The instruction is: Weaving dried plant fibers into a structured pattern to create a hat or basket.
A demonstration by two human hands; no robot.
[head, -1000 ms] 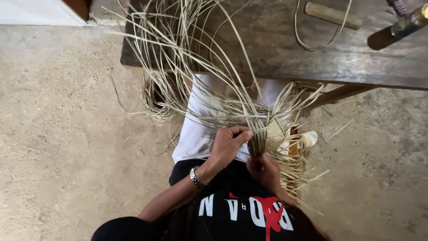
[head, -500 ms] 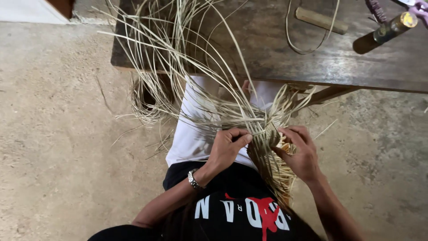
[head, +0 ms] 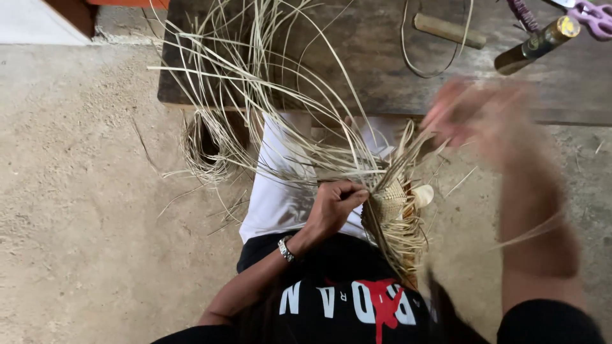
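While pinched leftward, pale fraying woven strips [head: 390, 202]

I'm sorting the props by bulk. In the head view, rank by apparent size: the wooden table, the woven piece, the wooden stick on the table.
1. Wooden table
2. Woven piece, held by the left hand
3. Wooden stick, though it lies farther from the camera, so this is unsure.
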